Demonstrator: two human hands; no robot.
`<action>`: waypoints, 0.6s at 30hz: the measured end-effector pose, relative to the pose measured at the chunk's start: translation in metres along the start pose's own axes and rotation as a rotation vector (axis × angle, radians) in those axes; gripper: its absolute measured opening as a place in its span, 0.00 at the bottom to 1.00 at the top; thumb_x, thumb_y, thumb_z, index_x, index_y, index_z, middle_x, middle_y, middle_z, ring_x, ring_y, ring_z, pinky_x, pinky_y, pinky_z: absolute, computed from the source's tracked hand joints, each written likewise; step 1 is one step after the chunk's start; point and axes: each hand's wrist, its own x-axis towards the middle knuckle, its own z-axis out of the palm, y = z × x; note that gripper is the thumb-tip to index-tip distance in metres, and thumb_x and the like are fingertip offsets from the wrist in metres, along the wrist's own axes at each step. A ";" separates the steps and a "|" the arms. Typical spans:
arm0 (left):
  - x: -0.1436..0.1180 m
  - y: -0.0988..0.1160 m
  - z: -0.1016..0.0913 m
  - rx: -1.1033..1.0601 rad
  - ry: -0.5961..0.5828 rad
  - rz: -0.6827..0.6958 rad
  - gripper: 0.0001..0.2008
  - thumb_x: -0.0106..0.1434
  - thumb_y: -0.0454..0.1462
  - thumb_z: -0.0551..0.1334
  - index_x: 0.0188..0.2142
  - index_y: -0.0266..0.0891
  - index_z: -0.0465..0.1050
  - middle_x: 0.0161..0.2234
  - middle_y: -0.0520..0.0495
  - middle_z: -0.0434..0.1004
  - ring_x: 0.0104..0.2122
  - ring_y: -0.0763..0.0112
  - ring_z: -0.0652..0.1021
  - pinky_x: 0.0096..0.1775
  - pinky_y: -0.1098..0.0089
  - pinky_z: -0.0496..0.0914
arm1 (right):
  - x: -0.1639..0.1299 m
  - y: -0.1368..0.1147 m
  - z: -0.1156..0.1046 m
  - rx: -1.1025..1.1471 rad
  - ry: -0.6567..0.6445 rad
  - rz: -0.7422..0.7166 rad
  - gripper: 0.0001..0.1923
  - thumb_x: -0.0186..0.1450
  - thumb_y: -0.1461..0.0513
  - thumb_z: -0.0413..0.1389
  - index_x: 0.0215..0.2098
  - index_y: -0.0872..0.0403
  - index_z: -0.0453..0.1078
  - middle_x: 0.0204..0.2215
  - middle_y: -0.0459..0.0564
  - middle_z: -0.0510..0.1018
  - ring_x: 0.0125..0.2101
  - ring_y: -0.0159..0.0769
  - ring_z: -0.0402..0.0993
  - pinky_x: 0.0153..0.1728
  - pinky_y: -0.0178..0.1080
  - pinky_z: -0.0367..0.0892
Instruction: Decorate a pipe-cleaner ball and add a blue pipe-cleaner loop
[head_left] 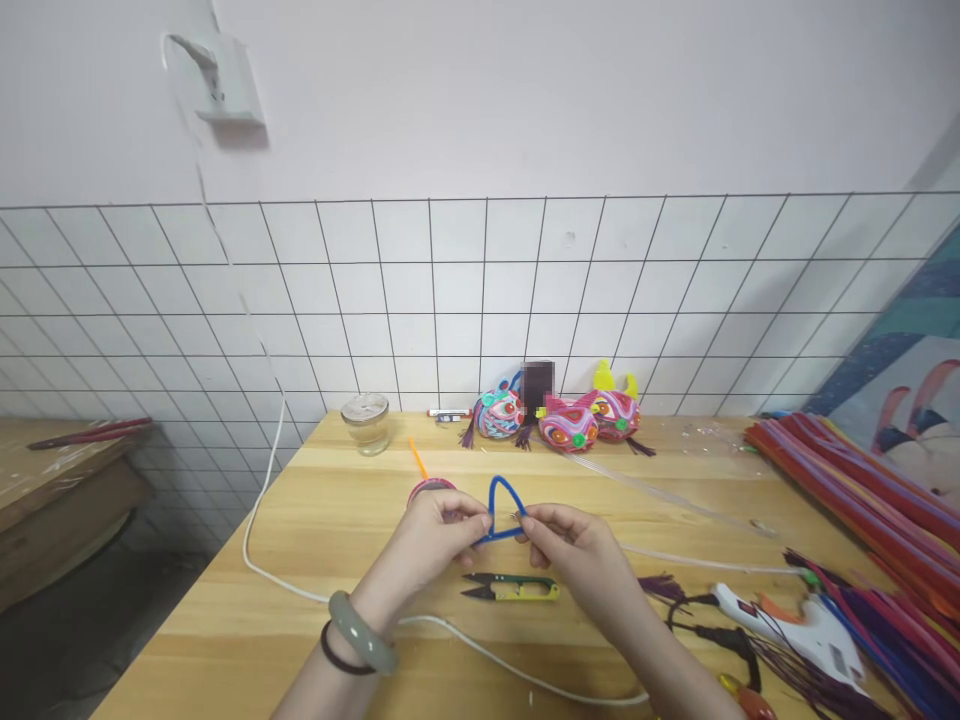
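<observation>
Between my two hands is a blue pipe cleaner [505, 482], bent into a pointed loop with a straight lower side. My left hand [448, 525] pinches its left end between thumb and fingers. On the right corner of the loop, my right hand [566, 545] has a similar pinch. Just below the hands, yellow-handled thread snips [517, 588] lie on the wooden table [247, 640]. Partly hidden behind my left hand is a round pink-rimmed item [429, 487], with an orange stick [418, 458] beside it.
Several colourful stuffed ornaments [568, 425] with tassels stand along the tiled wall, near a glass jar [365, 425]. A white glue gun [791, 630] and bundles of pipe cleaners [847, 480] lie at right. A white cable [480, 655] crosses the table's front.
</observation>
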 end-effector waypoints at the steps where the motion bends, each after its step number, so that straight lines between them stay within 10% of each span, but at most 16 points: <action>1: 0.000 0.000 0.000 -0.008 0.002 0.002 0.09 0.50 0.40 0.63 0.25 0.34 0.73 0.19 0.51 0.72 0.17 0.79 0.69 0.21 0.77 0.65 | 0.000 0.000 0.000 0.000 0.000 0.000 0.14 0.48 0.53 0.61 0.23 0.56 0.71 0.11 0.41 0.69 0.15 0.28 0.64 0.19 0.31 0.59; 18: 0.005 -0.007 -0.001 -0.080 -0.035 0.069 0.09 0.48 0.40 0.64 0.22 0.34 0.75 0.18 0.50 0.73 0.20 0.75 0.71 0.26 0.74 0.65 | 0.000 0.001 0.000 0.042 0.005 0.013 0.16 0.48 0.52 0.62 0.25 0.57 0.72 0.11 0.42 0.69 0.15 0.28 0.63 0.19 0.32 0.59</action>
